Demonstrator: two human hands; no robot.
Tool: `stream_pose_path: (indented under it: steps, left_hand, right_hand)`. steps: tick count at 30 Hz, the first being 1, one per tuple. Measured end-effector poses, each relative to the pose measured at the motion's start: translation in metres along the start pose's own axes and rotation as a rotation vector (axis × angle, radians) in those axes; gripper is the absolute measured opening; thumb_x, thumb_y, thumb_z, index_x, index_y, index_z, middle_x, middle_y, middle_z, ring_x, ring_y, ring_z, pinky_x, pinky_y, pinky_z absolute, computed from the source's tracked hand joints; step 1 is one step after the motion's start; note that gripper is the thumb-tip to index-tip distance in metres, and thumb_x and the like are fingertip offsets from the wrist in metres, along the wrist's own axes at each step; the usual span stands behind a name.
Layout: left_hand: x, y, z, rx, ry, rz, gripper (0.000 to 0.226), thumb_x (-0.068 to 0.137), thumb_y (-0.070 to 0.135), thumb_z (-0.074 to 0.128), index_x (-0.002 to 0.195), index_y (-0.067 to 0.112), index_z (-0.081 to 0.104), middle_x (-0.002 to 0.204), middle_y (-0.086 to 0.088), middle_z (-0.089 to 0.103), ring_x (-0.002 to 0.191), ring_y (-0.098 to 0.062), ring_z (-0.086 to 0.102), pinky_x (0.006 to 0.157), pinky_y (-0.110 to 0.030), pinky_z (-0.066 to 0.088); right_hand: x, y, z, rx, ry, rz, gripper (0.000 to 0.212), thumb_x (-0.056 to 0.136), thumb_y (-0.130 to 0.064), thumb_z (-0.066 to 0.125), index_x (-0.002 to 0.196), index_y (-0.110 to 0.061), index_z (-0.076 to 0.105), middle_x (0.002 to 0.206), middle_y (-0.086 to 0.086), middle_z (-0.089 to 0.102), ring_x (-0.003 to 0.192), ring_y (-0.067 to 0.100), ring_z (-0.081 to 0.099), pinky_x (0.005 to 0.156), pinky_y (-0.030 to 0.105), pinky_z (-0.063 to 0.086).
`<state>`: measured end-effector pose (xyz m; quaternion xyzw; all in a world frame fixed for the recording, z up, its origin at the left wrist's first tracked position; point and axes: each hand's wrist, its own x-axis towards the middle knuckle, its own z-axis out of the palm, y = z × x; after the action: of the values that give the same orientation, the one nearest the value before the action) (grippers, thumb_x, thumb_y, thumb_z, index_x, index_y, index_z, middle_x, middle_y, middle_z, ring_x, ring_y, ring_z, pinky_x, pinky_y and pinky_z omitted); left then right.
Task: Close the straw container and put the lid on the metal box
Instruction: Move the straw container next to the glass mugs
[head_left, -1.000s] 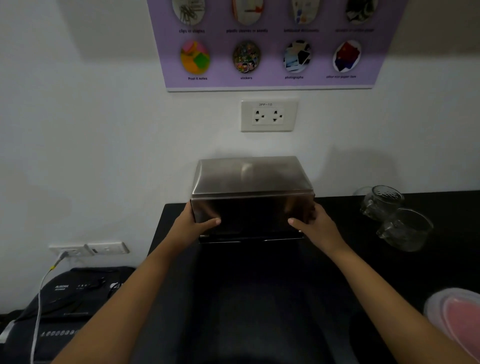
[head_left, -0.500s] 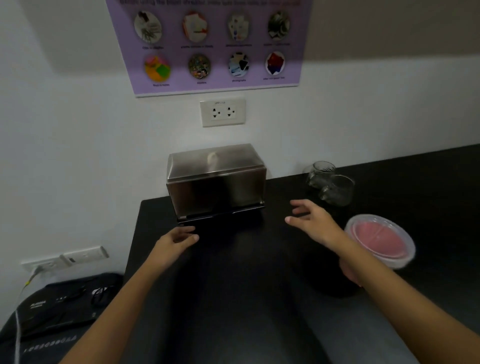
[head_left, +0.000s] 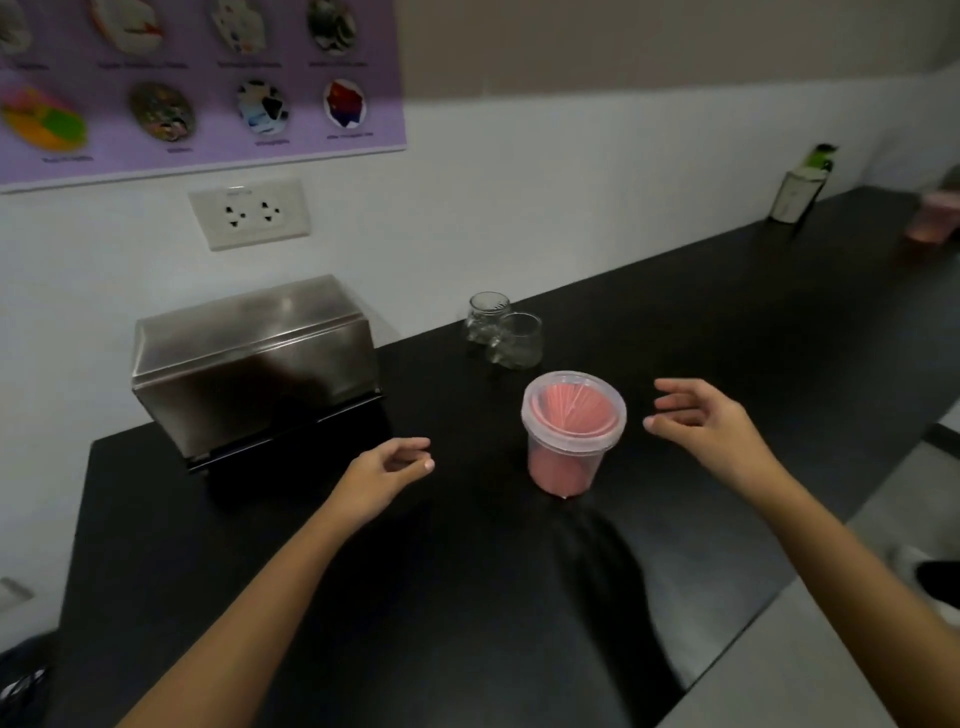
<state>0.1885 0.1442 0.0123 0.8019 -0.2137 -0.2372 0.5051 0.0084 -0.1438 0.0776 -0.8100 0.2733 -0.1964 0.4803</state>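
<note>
The metal box (head_left: 254, 364) stands at the back left of the black counter (head_left: 467, 597) with its steel lid on top. A clear plastic straw container (head_left: 571, 431) full of pink straws stands in the middle, a clear lid resting on its rim. My left hand (head_left: 387, 467) hovers over the counter between box and container, fingers loosely curled, holding nothing. My right hand (head_left: 698, 421) is just right of the container, fingers spread, not touching it.
Two small glass jars (head_left: 501, 332) stand behind the straw container near the wall. A white cup with green items (head_left: 797, 189) and a pink container (head_left: 932, 221) stand far right. A wall socket (head_left: 249, 213) and purple poster (head_left: 197, 83) hang above the box.
Both hands let go of the metal box and drew back. My view swung right, bringing the straw container to the centre, and my right hand moved to its right side.
</note>
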Motion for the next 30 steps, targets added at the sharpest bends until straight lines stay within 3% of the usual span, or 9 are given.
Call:
stream_pose_path:
  steps: [6, 13, 21, 26, 30]
  left_hand:
    - [0.013, 0.026, 0.052, 0.064, -0.048, 0.021, 0.07, 0.073, 0.027, 0.072, 0.135, 0.022, 0.038, 0.131, 0.001, 0.052, 0.115, -0.01, 0.051, 0.101, -0.03, 0.04]
    - [0.032, 0.053, 0.09, -0.116, -0.027, -0.029, 0.103, 0.046, 0.053, 0.079, 0.136, 0.03, 0.033, 0.133, 0.007, 0.046, 0.119, -0.01, 0.048, 0.102, -0.031, 0.039]
    - [0.023, 0.054, 0.112, -0.052, 0.027, -0.04, 0.072, 0.058, 0.037, 0.081, 0.119, 0.044, 0.043, 0.126, 0.017, 0.052, 0.121, -0.003, 0.046, 0.1, -0.024, 0.037]
    - [0.026, 0.057, 0.114, -0.009, 0.085, -0.033, 0.07, 0.061, 0.036, 0.08, 0.114, 0.056, 0.038, 0.123, 0.021, 0.05, 0.12, -0.003, 0.045, 0.1, -0.024, 0.036]
    - [0.031, 0.055, 0.108, -0.004, 0.136, -0.033, 0.065, 0.061, 0.037, 0.08, 0.111, 0.053, 0.041, 0.122, 0.018, 0.052, 0.118, -0.003, 0.047, 0.1, -0.024, 0.037]
  right_hand:
    - [0.032, 0.052, -0.001, -0.114, -0.268, 0.135, 0.056, 0.069, -0.011, 0.074, 0.119, -0.018, 0.05, 0.119, 0.011, 0.055, 0.101, 0.02, 0.056, 0.088, 0.036, 0.047]
    - [0.073, 0.071, 0.025, -0.117, -0.589, 0.082, 0.08, 0.063, -0.017, 0.079, 0.13, -0.019, 0.036, 0.136, 0.007, 0.043, 0.121, 0.022, 0.046, 0.099, 0.037, 0.044]
    - [0.093, 0.079, 0.04, -0.069, -0.84, -0.051, 0.086, 0.058, -0.019, 0.082, 0.13, -0.026, 0.035, 0.134, -0.002, 0.046, 0.122, 0.015, 0.045, 0.098, 0.028, 0.04]
    - [0.102, 0.081, 0.051, -0.046, -0.857, -0.098, 0.078, 0.058, -0.016, 0.082, 0.12, -0.036, 0.038, 0.125, -0.005, 0.05, 0.117, 0.016, 0.049, 0.097, 0.03, 0.042]
    - [0.107, 0.077, 0.061, -0.022, -0.857, -0.1, 0.081, 0.058, -0.016, 0.082, 0.124, -0.032, 0.038, 0.127, -0.003, 0.051, 0.117, 0.016, 0.05, 0.101, 0.035, 0.041]
